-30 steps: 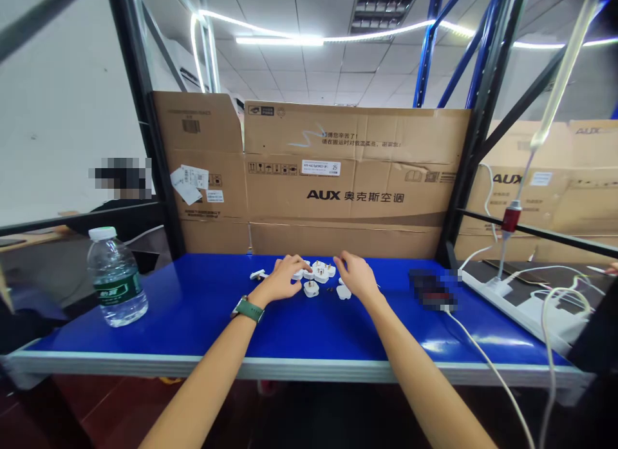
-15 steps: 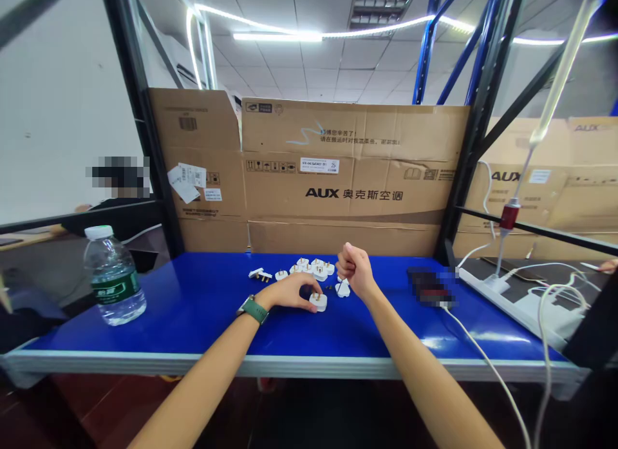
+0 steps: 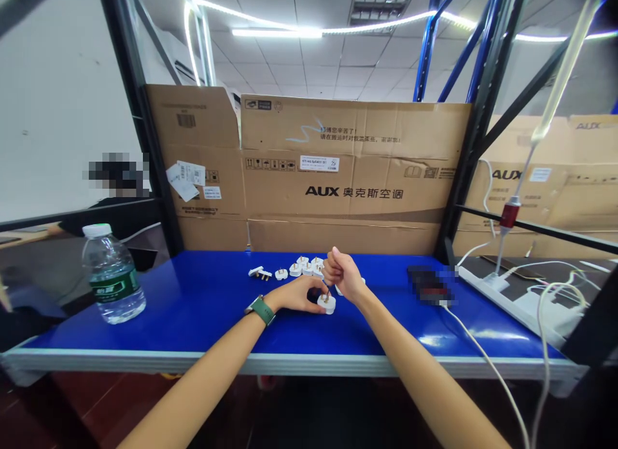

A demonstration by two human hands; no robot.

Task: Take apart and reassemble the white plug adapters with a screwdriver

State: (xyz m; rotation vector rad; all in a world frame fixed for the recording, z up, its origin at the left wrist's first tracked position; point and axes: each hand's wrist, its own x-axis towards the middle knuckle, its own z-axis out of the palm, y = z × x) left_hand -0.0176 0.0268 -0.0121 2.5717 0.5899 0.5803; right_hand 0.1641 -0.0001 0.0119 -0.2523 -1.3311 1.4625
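Observation:
My left hand [image 3: 300, 294] has its thumb and fingers closed around a white three-pin plug [image 3: 327, 305], which rests on the blue table with its pins up. Right above it, my right hand [image 3: 342, 273] makes a fist with the thumb on top. A thin dark shaft, like that of a small screwdriver [image 3: 329, 293], comes out below this fist and reaches the plug between the pins. The handle is hidden in the fist. Behind both hands stand several more white plugs [image 3: 302, 266] with pins up. Another white plug [image 3: 340, 290] is partly hidden behind my right hand.
White plug parts with brass pins [image 3: 261, 274] lie to the left. A water bottle [image 3: 113, 275] stands at the table's left end. At right are a blurred dark device [image 3: 429, 285] with a white cable and a power strip [image 3: 506, 307]. Cardboard [image 3: 290, 236] closes the back. A person sits beyond the left side.
My left hand has moved slightly right with the plug. My right hand has come left, from beside the plug to above it, bringing the thin shaft onto it.

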